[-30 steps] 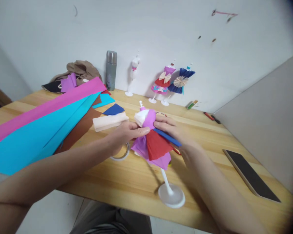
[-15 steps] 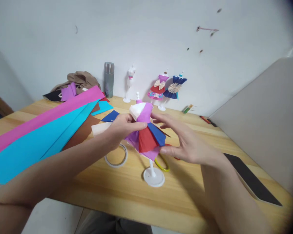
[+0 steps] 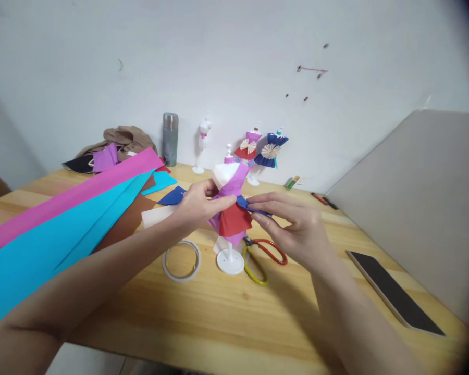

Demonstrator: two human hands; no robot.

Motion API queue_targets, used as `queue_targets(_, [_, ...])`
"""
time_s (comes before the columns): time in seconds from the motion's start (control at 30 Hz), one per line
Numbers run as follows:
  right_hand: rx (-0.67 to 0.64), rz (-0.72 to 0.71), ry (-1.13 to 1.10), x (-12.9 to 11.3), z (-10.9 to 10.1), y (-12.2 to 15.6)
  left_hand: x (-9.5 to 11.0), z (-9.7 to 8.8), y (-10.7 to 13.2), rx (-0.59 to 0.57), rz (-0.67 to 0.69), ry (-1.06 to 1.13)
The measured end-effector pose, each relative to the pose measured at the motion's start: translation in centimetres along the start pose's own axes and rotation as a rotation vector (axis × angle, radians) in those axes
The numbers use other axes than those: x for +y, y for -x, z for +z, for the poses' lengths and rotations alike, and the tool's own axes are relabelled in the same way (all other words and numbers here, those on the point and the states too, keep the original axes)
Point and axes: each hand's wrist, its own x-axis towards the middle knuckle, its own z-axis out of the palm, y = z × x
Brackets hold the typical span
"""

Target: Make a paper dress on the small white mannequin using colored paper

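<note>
A small white dress form [image 3: 230, 262] stands upright on the wooden table, wrapped in a purple paper dress [image 3: 233, 186] with a red panel [image 3: 233, 221] over its skirt. My left hand [image 3: 202, 204] grips the dress form at the waist, its thumb across the front and its fingers behind. At the right of the waist, my right hand [image 3: 287, 219] pinches a blue paper piece [image 3: 243, 202] between thumb and fingers, lifted away from the skirt. Scissors [image 3: 264, 255] with one red and one yellow handle lie beside the base, and a roll of tape [image 3: 182, 261] lies to its left.
Pink and cyan paper sheets [image 3: 82, 213] spread over the left side. Behind stand a thermos [image 3: 170, 139], a bare dress form [image 3: 204, 143] and two dressed forms [image 3: 271, 151] near the wall. A dark flat tablet-like object [image 3: 394, 291] lies at right.
My right hand has closed on the blue piece, which has swung up and outward from the skirt. The dress form's base has shifted back and slightly left, uncovering the scissors.
</note>
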Motion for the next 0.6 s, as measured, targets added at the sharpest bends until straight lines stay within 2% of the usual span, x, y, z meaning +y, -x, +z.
queue_targets(0.2, [-0.006,0.153,-0.101,-0.3,-0.1,0.0,-0.3,0.0,0.8,-0.114,0.065,-0.131])
queue_targets(0.3, [-0.011,0.180,-0.101,-0.2,0.0,0.0,-0.3,0.7,1.2,-0.095,0.078,-0.178])
queue_targets(0.43, [0.062,0.130,-0.091,-0.2,-0.1,0.1,-0.3,1.3,1.2,0.002,0.071,-0.240])
queue_targets(0.5, [0.089,0.080,-0.083,-0.2,-0.2,0.1,-0.2,1.4,1.0,0.009,0.055,-0.239])
queue_targets(0.6, [0.050,0.007,-0.038,-0.3,-0.2,0.1,-0.2,1.5,0.9,-0.004,0.050,-0.223])
